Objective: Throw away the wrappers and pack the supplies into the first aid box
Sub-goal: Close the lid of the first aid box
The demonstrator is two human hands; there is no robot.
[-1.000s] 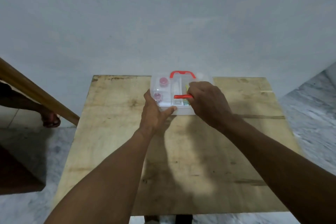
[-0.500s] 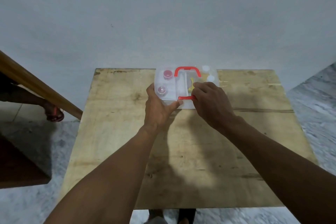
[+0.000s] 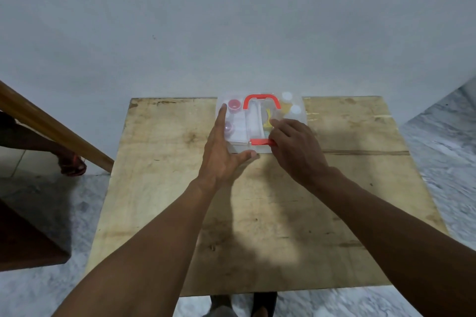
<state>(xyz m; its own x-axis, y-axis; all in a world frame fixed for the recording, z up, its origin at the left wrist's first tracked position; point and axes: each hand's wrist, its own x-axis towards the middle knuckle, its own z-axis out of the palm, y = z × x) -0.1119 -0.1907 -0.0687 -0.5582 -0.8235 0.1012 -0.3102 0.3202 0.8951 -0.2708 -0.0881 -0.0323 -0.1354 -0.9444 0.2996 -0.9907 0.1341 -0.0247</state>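
Observation:
A clear plastic first aid box (image 3: 296, 113) with a red handle (image 3: 261, 98) and a red front latch (image 3: 258, 141) sits at the far edge of the wooden table (image 3: 360, 175). Its clear lid is down; pink-capped bottles, white-capped bottles and a yellow item show through it. My left hand (image 3: 222, 154) lies flat with fingers spread on the box's left side, thumb along its front. My right hand (image 3: 296, 147) has its fingers pinched on the right end of the red latch.
A pale wall stands right behind the table. A slanted wooden rail (image 3: 51, 128) and another person's foot (image 3: 72, 165) are at the left, with dark furniture (image 3: 25, 237) at the lower left. Grey marble floor surrounds the table.
The lid has come down flat onto the box. My left hand has opened and slid up over the lid's left side; my right hand stays at the latch.

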